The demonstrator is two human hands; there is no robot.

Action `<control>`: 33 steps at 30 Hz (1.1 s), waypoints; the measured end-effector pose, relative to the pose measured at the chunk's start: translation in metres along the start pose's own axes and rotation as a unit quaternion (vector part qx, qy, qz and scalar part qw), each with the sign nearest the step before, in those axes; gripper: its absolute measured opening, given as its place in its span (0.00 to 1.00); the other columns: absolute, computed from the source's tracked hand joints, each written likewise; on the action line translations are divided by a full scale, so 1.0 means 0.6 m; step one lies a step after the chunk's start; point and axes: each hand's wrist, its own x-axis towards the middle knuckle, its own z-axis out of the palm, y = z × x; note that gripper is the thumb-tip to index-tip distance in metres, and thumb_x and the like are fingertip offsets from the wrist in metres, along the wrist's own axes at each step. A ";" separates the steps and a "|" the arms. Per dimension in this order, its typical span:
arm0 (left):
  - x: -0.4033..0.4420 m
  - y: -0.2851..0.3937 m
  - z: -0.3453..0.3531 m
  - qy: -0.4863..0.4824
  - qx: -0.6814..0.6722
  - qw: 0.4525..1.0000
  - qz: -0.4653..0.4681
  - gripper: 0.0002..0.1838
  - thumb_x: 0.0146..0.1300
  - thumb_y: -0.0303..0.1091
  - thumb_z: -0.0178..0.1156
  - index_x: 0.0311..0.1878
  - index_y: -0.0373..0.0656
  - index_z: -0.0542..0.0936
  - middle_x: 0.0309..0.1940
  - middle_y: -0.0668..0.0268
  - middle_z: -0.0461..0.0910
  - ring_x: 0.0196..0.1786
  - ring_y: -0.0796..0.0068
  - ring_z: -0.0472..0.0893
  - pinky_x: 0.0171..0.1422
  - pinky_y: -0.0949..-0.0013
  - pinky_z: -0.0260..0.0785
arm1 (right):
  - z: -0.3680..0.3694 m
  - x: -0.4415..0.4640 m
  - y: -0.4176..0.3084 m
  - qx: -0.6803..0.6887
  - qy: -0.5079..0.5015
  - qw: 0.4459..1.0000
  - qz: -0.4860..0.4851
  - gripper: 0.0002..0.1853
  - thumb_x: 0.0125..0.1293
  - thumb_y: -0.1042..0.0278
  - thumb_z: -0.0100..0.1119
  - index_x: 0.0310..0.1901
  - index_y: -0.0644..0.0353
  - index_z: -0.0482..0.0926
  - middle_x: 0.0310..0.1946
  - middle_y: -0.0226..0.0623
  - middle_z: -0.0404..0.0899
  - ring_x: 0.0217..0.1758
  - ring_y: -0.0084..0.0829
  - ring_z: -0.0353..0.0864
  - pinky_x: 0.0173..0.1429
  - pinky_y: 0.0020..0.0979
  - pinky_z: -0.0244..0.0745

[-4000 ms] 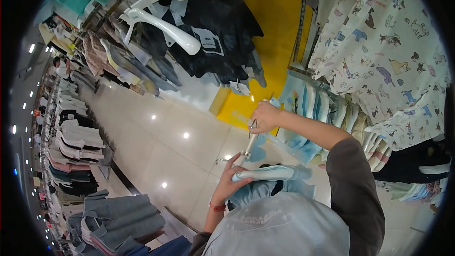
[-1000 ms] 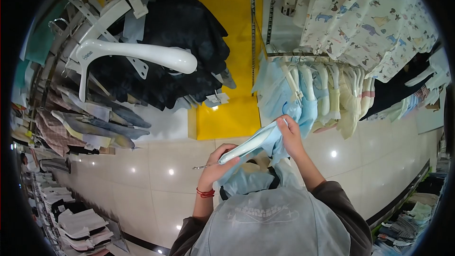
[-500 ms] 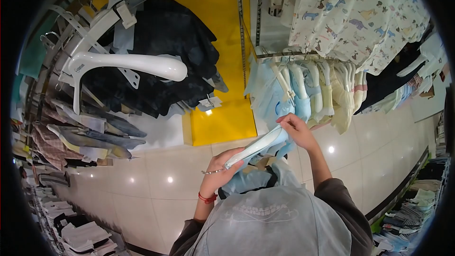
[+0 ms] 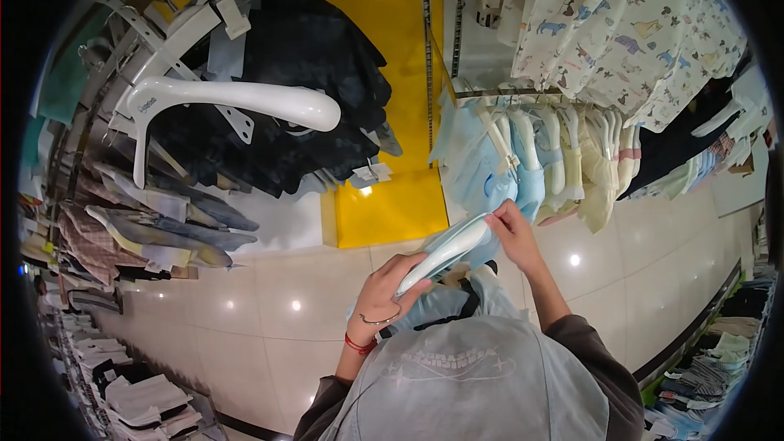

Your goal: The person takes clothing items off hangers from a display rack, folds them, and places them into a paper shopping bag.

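A white hanger (image 4: 447, 257) with a light blue garment (image 4: 482, 251) on it is held across the front of my body. My left hand (image 4: 390, 294) is wrapped round the hanger's lower left part, and the metal hook lies against the back of that hand near the wrist. At the hanger's upper right end, my right hand (image 4: 513, 233) pinches the garment's edge between thumb and fingers. More light blue cloth hangs below the hanger, partly hidden by my hands and grey top.
A rail (image 4: 539, 98) of blue and cream garments is just beyond my right hand. Dark shirts (image 4: 294, 57) and a large bare white hanger (image 4: 237, 96) hang at the upper left. A yellow platform (image 4: 392, 208) stands ahead. Patterned garments (image 4: 621, 24) hang at the upper right.
Four seconds ago my right hand held the hook; since then it has moved to the garment at the hanger's far end. In the last second, my left hand shifted slightly right along the hanger.
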 end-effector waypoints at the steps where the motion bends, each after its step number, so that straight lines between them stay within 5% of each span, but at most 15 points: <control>1: 0.001 0.002 -0.001 -0.002 -0.005 1.000 0.001 0.20 0.56 0.32 0.63 0.52 0.44 0.74 0.40 0.56 0.78 0.38 0.56 0.79 0.42 0.66 0.71 | -0.002 0.002 0.002 -0.009 0.004 1.000 -0.007 0.07 0.67 0.72 0.51 0.33 0.59 0.64 0.27 0.24 0.69 0.31 0.12 0.64 0.35 0.18 0.61; 12: -0.006 0.006 0.000 -0.021 -0.078 0.997 0.009 0.17 0.59 0.31 0.60 0.53 0.46 0.76 0.46 0.56 0.75 0.44 0.57 0.78 0.48 0.68 0.69 | -0.023 0.011 -0.021 0.078 -0.032 0.996 0.014 0.06 0.67 0.70 0.51 0.35 0.60 0.66 0.30 0.27 0.74 0.35 0.15 0.69 0.38 0.19 0.64; 21: 0.003 0.019 0.022 0.002 -0.059 0.998 -0.032 0.16 0.58 0.26 0.60 0.51 0.39 0.75 0.43 0.56 0.78 0.43 0.64 0.79 0.49 0.71 0.69 | 0.020 -0.011 -0.046 -0.163 -0.044 0.974 -0.151 0.04 0.64 0.73 0.52 0.37 0.61 0.68 0.43 0.40 0.79 0.44 0.31 0.76 0.44 0.27 0.70; 27: 0.000 0.014 0.023 0.021 -0.106 0.994 -0.027 0.14 0.58 0.25 0.59 0.49 0.38 0.76 0.44 0.56 0.78 0.43 0.65 0.79 0.49 0.71 0.69 | 0.001 0.003 -0.019 -0.036 0.071 0.992 -0.093 0.04 0.65 0.73 0.50 0.37 0.62 0.67 0.39 0.37 0.80 0.40 0.23 0.76 0.39 0.21 0.68; 33: -0.003 0.020 0.019 0.008 -0.120 0.992 -0.023 0.13 0.58 0.25 0.59 0.48 0.38 0.77 0.43 0.56 0.79 0.44 0.66 0.79 0.50 0.71 0.69 | -0.024 0.014 0.010 0.022 0.036 0.998 -0.056 0.04 0.66 0.73 0.50 0.35 0.60 0.66 0.27 0.26 0.72 0.28 0.13 0.62 0.29 0.19 0.59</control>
